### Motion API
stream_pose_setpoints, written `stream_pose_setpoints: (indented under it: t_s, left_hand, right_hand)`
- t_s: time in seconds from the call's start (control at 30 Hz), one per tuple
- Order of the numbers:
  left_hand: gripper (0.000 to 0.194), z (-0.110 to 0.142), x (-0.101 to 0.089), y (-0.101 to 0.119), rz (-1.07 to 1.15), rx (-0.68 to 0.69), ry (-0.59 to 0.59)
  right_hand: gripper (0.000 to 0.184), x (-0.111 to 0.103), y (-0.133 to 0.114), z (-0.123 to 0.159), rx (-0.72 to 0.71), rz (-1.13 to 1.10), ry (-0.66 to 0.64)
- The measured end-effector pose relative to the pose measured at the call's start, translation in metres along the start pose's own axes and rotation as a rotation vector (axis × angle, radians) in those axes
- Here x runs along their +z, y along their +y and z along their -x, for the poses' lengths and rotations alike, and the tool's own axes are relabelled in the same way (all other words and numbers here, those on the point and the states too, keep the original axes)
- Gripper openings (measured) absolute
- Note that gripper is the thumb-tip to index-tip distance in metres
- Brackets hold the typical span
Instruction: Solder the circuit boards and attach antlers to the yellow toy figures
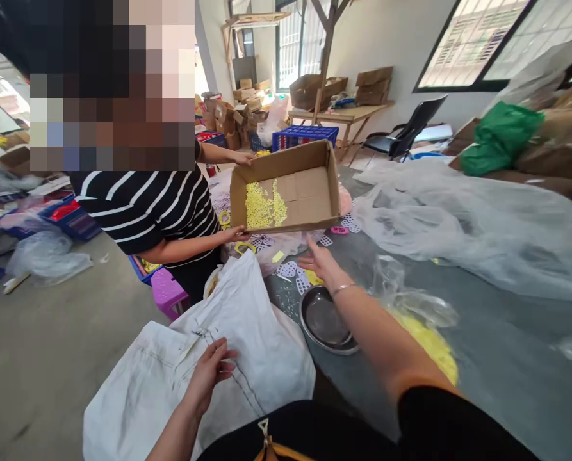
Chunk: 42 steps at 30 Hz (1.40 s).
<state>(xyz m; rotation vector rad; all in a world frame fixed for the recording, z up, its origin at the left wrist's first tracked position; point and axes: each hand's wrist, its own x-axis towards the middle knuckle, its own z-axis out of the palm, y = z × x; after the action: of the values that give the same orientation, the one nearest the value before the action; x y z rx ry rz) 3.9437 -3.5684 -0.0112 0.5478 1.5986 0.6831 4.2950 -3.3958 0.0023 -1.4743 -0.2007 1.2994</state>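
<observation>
My left hand (212,368) is over a large white woven sack (170,384), fingers apart and holding nothing; whether it touches the sack I cannot tell. My right hand (320,261) reaches forward with fingers stretched out, just below the near edge of a cardboard box (309,192). A co-worker in a striped shirt grips that box at its left end with both hands, tilting it toward me. Many small yellow pieces (261,208) lie in its left part. Below my right forearm, a round metal pan (321,317) sits on the grey table.
Clear plastic sheeting (458,211) covers the table's far right side. Yellow material in a bag (430,346) lies beside my right forearm. White perforated cards (298,275) are scattered ahead. A purple stool (168,291) and blue crates (74,221) stand at left; a black chair (410,131) stands behind.
</observation>
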Motion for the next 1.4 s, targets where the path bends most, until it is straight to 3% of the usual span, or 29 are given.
stream_pose_setpoints:
  t_s: [0.1, 0.17, 0.27, 0.33, 0.47, 0.63, 0.9, 1.03, 1.13, 1.4]
  left_hand:
    - [0.051, 0.000, 0.010, -0.001, 0.002, -0.003, 0.005]
    - [0.063, -0.002, 0.014, -0.003, 0.003, 0.015, 0.024]
    - [0.078, -0.005, 0.016, -0.010, 0.011, -0.001, 0.124]
    - [0.084, -0.006, 0.018, -0.014, 0.016, -0.020, 0.162]
    - [0.084, -0.001, 0.030, -0.017, 0.019, -0.020, 0.163]
    - [0.080, 0.000, 0.049, -0.010, -0.007, -0.015, 0.129]
    - [0.073, -0.015, 0.090, 0.003, -0.100, -0.038, -0.069]
    - [0.048, -0.019, 0.118, 0.013, -0.166, -0.013, -0.081]
    - [0.041, -0.022, 0.134, 0.022, -0.208, 0.016, -0.076]
    - [0.071, -0.026, 0.146, 0.041, -0.189, 0.381, -0.109]
  right_hand:
    - [0.072, 0.064, -0.006, -0.034, 0.117, -0.158, -0.068]
    - [0.067, 0.088, -0.008, -0.051, 0.182, -0.238, -0.103]
    - [0.037, 0.098, -0.011, -0.075, 0.238, -0.307, -0.134]
    - [0.029, 0.094, -0.013, -0.088, 0.248, -0.330, -0.124]
    - [0.035, 0.068, -0.005, -0.097, 0.165, -0.374, -0.093]
    - [0.042, 0.013, 0.004, -0.095, -0.001, -0.400, 0.007]
    - [0.047, -0.076, -0.042, -0.096, -0.173, -0.388, 0.166]
    - [0.046, -0.096, -0.042, -0.068, -0.170, -0.394, 0.173]
    - [0.043, -0.106, -0.031, -0.039, -0.150, -0.413, 0.166]
    - [0.036, -0.146, -0.005, 0.043, -0.191, -0.441, 0.156]
